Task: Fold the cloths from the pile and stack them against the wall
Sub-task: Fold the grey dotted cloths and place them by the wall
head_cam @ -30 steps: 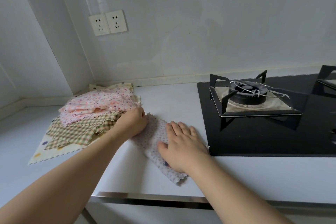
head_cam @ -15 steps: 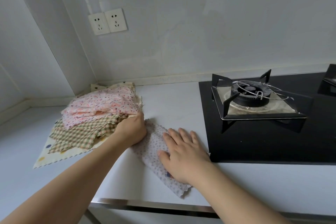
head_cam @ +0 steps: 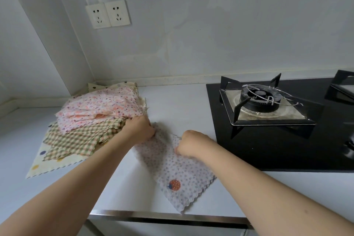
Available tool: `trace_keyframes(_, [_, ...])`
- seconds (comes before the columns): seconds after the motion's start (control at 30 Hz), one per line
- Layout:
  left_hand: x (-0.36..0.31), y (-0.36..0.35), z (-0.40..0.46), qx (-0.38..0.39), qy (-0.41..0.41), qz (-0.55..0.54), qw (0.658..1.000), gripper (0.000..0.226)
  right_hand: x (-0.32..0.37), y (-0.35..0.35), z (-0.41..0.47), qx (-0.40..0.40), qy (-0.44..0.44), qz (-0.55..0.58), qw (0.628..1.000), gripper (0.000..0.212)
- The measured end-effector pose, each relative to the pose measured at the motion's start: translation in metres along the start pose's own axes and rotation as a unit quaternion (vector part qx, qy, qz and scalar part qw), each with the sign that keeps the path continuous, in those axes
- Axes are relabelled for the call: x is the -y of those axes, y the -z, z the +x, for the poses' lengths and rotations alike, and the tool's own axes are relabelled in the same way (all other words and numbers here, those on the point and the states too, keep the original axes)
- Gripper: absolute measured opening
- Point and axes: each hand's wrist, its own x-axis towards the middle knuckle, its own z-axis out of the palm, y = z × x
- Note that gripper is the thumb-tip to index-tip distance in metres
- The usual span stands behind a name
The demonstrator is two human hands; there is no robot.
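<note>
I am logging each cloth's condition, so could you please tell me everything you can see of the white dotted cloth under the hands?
The white dotted cloth looks like soft, thin fabric with small grey dots, scalloped edges and an orange strawberry-like motif near its front corner. It lies flat and askew on the counter, between the pile and the hob, its front corner nearing the counter's edge. The left hand and right hand grip its far edge.

A home kitchen; a black gas hob (head_cam: 268,140) with a burner (head_cam: 259,99) sits at right of the frame; a white desk (head_cam: 182,101) meets plain walls; twin wall sockets (head_cam: 108,15) at upper left.
</note>
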Motion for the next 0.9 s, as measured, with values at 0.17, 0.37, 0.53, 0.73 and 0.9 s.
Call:
trace_keyframes(0.17, [-0.015, 0.019, 0.003, 0.104, 0.021, 0.051, 0.993, 0.013, 0.001, 0.007, -0.004, 0.021, 0.018, -0.009, 1.000, 0.028])
trace_keyframes(0.37, [-0.001, 0.021, -0.001, 0.077, -0.009, -0.133, 0.988, 0.009, -0.016, 0.011, -0.017, -0.043, 0.094, 0.048, 0.994, 0.019])
trace_keyframes(0.53, [0.010, 0.013, -0.013, 0.043, -0.047, -0.356, 0.932, 0.023, -0.020, 0.007, -0.023, -0.048, 0.118, 0.068, 0.990, 0.019])
trace_keyframes(0.73, [0.015, 0.016, -0.016, 0.034, -0.044, -0.491, 0.869, 0.030, -0.020, 0.004, -0.024, -0.043, 0.113, 0.059, 0.991, 0.029])
trace_keyframes(0.9, [0.022, 0.022, -0.010, 0.010, -0.036, -0.349, 0.937, 0.045, -0.009, 0.022, 0.001, -0.039, 0.072, 0.000, 0.997, 0.044])
